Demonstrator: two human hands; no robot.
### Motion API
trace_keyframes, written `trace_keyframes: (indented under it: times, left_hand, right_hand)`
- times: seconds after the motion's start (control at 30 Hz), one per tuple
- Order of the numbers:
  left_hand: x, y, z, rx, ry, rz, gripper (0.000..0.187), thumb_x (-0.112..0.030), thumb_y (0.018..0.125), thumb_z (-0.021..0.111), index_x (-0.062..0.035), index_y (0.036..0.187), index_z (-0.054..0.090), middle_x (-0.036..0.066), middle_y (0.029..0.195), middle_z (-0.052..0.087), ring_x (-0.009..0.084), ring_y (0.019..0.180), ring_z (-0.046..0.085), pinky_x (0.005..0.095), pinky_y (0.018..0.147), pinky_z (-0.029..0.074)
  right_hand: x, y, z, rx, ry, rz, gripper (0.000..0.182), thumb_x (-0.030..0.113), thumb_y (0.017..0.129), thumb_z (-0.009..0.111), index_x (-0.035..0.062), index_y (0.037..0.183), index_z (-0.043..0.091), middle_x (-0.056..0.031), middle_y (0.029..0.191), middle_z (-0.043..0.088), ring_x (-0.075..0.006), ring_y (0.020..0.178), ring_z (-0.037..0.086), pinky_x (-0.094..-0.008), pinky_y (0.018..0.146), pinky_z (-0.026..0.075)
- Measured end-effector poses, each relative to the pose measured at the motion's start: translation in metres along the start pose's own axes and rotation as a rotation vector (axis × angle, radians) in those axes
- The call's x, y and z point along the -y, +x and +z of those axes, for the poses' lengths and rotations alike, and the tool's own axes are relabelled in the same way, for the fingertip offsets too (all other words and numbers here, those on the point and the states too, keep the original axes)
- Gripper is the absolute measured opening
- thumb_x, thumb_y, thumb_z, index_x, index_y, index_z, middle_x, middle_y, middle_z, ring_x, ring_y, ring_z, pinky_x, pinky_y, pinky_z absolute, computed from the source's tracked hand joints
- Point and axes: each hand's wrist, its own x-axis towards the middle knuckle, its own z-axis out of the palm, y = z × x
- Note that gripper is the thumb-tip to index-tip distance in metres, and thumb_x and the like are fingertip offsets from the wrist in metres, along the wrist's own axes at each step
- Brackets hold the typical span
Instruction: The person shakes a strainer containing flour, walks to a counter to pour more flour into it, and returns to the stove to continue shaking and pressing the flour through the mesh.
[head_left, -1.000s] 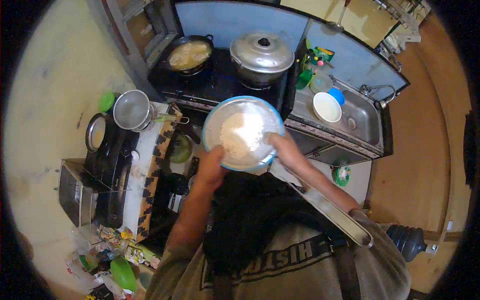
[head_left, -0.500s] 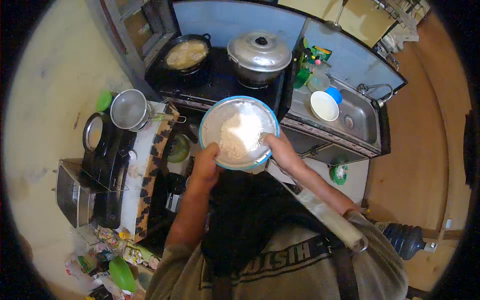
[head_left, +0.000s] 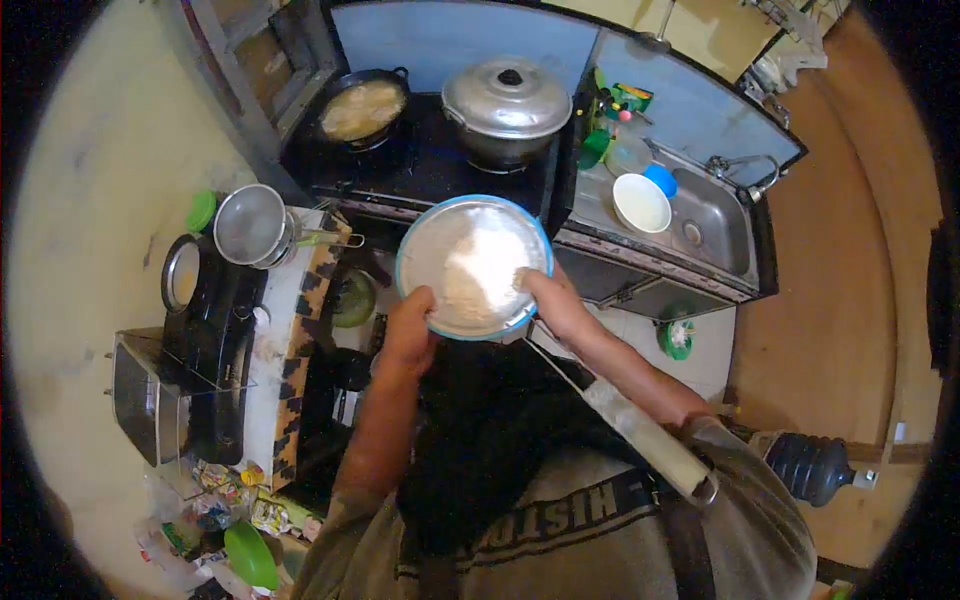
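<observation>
Both my hands hold a round, blue-rimmed bowl (head_left: pixel 403 245) in front of my chest. White and tan powder like flour (head_left: pixel 490 265) lies in its middle, partly washed out by glare. My left hand (head_left: pixel 410 325) grips the near left edge with the thumb on top. On the right edge, my right hand (head_left: pixel 552 298) is closed with its thumb over the rim. A long pale handle (head_left: pixel 650 435) on metal rods slants from beneath the bowl toward my right shoulder; what it joins to is hidden.
On the stove stand a wok with food in oil (head_left: pixel 363 108) and a lidded metal pot (head_left: pixel 508 112). A sink (head_left: pixel 715 230) with a white bowl (head_left: pixel 642 203) lies to the right. Along the left counter are a strainer (head_left: pixel 250 225) and a wire-mesh box (head_left: pixel 142 400).
The powder has shifted a little in the bowl. My hands keep the same grip, and the view has moved slightly, with the surroundings sliding left.
</observation>
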Motion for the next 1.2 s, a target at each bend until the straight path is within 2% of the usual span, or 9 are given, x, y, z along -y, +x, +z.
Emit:
trace_keyframes:
  times: [0.13,0.43,0.53,0.7,0.8,0.87,0.93,1.13,1.2]
  left_hand:
    - [0.001,-0.006,-0.009,-0.112,0.127,0.045,0.046,-0.016,0.079,0.045,0.0069,0.119,0.043,0.018,0.113,0.054,0.0279,0.102,0.055,0.0379,0.091,0.042]
    - [0.006,-0.015,0.024,-0.100,0.253,0.265,0.055,-0.016,0.074,0.042,0.0120,0.120,0.038,0.022,0.112,0.053,0.0324,0.102,0.055,0.0413,0.092,0.043]
    - [-0.021,0.002,0.001,0.157,-0.059,-0.087,0.049,-0.009,0.077,0.043,0.0068,0.124,0.039,0.018,0.118,0.050,0.0270,0.107,0.052,0.0371,0.091,0.043]
    - [-0.002,-0.022,0.043,-0.098,0.361,0.275,0.047,-0.012,0.077,0.041,0.0114,0.118,0.041,0.019,0.110,0.055,0.0320,0.103,0.054,0.0408,0.092,0.043]
    - [-0.018,0.002,0.015,0.063,-0.038,-0.048,0.054,-0.008,0.074,0.046,0.0070,0.125,0.037,0.016,0.116,0.051,0.0278,0.108,0.049,0.0382,0.092,0.041]
    - [-0.018,-0.004,0.014,0.150,-0.011,-0.044,0.055,-0.008,0.074,0.046,0.0061,0.126,0.037,0.016,0.118,0.050,0.0271,0.109,0.049,0.0380,0.092,0.041]
    - [-0.006,-0.025,0.039,-0.152,0.343,0.079,0.051,-0.013,0.077,0.042,0.0090,0.123,0.038,0.018,0.116,0.052,0.0307,0.106,0.053,0.0409,0.092,0.043]
    - [-0.014,-0.006,0.010,0.126,-0.024,-0.041,0.050,-0.011,0.077,0.045,0.0082,0.123,0.039,0.016,0.112,0.054,0.0249,0.102,0.054,0.0346,0.091,0.043]
    - [0.004,-0.016,0.020,-0.095,0.294,0.136,0.048,-0.013,0.079,0.040,0.0102,0.121,0.040,0.019,0.113,0.054,0.0280,0.101,0.056,0.0379,0.089,0.046]
  right_hand:
    - [0.026,-0.016,-0.029,0.216,0.232,0.034,0.054,0.012,0.075,0.046,-0.0051,0.125,0.037,-0.0142,0.113,0.052,-0.0202,0.102,0.050,-0.0321,0.087,0.041]
    - [0.031,-0.015,-0.025,0.191,0.201,0.004,0.056,0.009,0.075,0.045,-0.0025,0.128,0.032,-0.0162,0.113,0.051,-0.0231,0.105,0.049,-0.0334,0.090,0.040]
    - [0.004,0.002,-0.007,0.030,-0.001,-0.060,0.055,0.007,0.074,0.045,-0.0030,0.127,0.033,-0.0177,0.114,0.052,-0.0247,0.102,0.054,-0.0343,0.089,0.043]
    - [0.042,-0.026,-0.032,0.159,0.301,0.002,0.053,0.009,0.077,0.045,-0.0035,0.127,0.034,-0.0159,0.112,0.053,-0.0229,0.101,0.051,-0.0352,0.088,0.041]
    - [0.003,0.001,-0.015,0.004,-0.033,-0.028,0.052,0.007,0.077,0.042,-0.0026,0.127,0.034,-0.0176,0.113,0.053,-0.0252,0.099,0.056,-0.0361,0.087,0.045]
    - [0.009,-0.002,-0.016,0.062,0.075,-0.101,0.051,0.009,0.077,0.043,-0.0026,0.127,0.034,-0.0175,0.112,0.053,-0.0251,0.099,0.056,-0.0363,0.088,0.045]
    - [0.026,-0.020,-0.037,0.132,0.173,0.090,0.053,0.012,0.077,0.046,-0.0030,0.127,0.034,-0.0170,0.113,0.052,-0.0239,0.105,0.049,-0.0357,0.091,0.040]
    - [0.002,-0.001,-0.015,-0.019,-0.020,-0.092,0.053,0.011,0.076,0.047,-0.0021,0.126,0.036,-0.0164,0.110,0.055,-0.0240,0.095,0.057,-0.0349,0.084,0.045]
    - [0.015,-0.015,-0.034,0.103,0.133,0.110,0.054,0.012,0.077,0.047,-0.0021,0.128,0.034,-0.0158,0.110,0.054,-0.0239,0.100,0.053,-0.0345,0.088,0.041]
